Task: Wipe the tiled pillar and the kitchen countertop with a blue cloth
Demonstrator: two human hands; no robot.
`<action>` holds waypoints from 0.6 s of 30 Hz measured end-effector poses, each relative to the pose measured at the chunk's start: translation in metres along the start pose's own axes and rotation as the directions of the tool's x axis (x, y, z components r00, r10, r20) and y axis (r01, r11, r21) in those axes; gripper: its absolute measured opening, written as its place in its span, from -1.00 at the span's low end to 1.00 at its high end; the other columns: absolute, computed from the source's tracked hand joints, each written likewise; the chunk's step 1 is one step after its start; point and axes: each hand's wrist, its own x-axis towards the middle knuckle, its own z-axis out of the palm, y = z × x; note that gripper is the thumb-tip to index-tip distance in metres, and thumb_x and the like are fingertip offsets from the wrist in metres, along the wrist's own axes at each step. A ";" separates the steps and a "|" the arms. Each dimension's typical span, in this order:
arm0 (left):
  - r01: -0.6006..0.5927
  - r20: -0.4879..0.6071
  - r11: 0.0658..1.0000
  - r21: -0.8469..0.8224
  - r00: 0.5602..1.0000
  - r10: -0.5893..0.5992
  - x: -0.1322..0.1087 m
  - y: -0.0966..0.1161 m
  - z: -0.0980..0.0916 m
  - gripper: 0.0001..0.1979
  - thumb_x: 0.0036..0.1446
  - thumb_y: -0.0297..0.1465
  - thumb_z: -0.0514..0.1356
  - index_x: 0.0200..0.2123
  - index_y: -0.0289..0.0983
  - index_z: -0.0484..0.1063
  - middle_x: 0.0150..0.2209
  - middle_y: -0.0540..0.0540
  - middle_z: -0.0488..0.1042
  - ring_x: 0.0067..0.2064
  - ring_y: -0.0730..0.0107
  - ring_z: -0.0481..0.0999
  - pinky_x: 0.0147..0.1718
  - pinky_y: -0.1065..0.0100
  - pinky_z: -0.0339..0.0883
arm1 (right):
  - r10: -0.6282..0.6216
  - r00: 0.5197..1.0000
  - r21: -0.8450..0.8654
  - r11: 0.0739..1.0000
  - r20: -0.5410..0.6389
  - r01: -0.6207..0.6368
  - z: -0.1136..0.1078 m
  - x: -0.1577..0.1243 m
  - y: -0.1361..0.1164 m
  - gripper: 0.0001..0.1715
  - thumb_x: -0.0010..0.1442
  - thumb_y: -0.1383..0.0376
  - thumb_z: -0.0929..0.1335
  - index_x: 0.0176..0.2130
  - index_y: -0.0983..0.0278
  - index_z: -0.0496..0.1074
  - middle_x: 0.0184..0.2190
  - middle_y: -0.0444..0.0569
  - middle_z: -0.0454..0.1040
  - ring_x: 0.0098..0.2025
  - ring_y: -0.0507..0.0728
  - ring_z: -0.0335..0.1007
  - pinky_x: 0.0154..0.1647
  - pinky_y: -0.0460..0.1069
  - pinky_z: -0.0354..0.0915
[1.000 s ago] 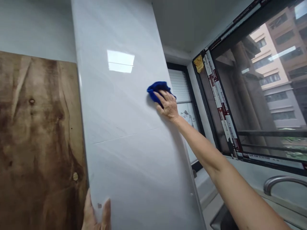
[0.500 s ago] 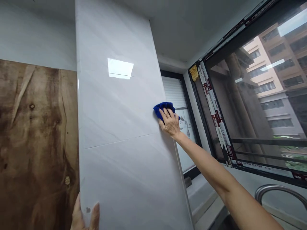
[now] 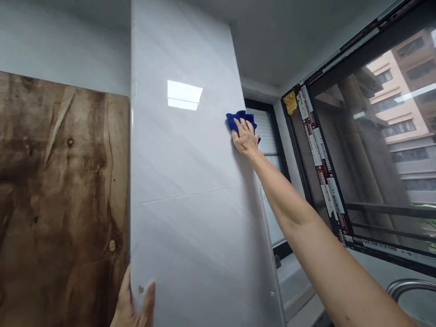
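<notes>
A tall white tiled column (image 3: 190, 159) with a glossy face and a thin horizontal joint fills the middle of the view. Near the column's right edge, my right hand (image 3: 245, 136) presses a crumpled blue cloth (image 3: 240, 119) against the tile, fingers spread over it. My left hand (image 3: 134, 306) is at the lower left corner of the column, partly cut off by the frame. Its thumb lies on the front face and its fingers lie along the side, with the corner between them. A small grey mark (image 3: 141, 289) shows on the tile between thumb and fingers.
A stained wooden board (image 3: 64, 195) stands left of the column. To the right are a narrow dark-framed window (image 3: 264, 122) and a larger window (image 3: 368, 150) with taped frame. A yellow sponge-like lump (image 3: 290, 103) sits in the frame's corner. A curved metal faucet (image 3: 408, 285) shows at lower right.
My right hand has slid the blue cloth upward along the column's right side. My left hand stays at the lower left corner. The whole view has shifted slightly, moving things rightward.
</notes>
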 end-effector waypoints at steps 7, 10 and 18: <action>-0.097 -0.003 0.995 0.019 0.995 0.097 -0.003 -0.002 0.003 -0.08 0.20 0.19 0.01 0.47 -0.21 0.09 0.35 -0.29 0.35 0.29 -0.29 0.42 0.26 -0.19 0.31 | -0.046 0.999 -0.149 0.988 -0.025 0.042 0.005 -0.071 0.013 -0.27 0.39 0.16 0.10 0.48 0.11 0.06 0.51 0.03 0.04 0.50 0.37 -0.10 0.35 0.43 0.11; -0.097 0.022 0.995 0.029 0.995 0.097 -0.003 -0.001 0.004 -0.09 0.22 0.13 0.04 0.49 -0.21 0.04 0.34 -0.31 0.35 0.27 -0.31 0.44 0.23 -0.21 0.34 | -0.071 0.997 -0.174 0.982 -0.015 0.067 0.010 -0.140 0.019 -0.26 0.37 0.16 0.12 0.48 0.09 0.09 0.49 0.01 0.10 0.51 0.36 -0.08 0.38 0.41 0.04; -0.174 0.064 0.982 0.078 0.983 0.169 -0.008 0.011 0.000 -0.16 0.34 0.00 0.10 0.51 -0.28 -0.05 0.40 -0.30 0.26 0.31 -0.31 0.36 0.24 -0.17 0.30 | -0.179 0.923 -0.187 0.949 0.340 0.253 0.018 -0.373 0.037 -0.26 0.29 -0.02 0.27 0.40 -0.03 0.27 0.43 -0.01 0.25 0.48 0.44 0.03 0.41 0.40 0.05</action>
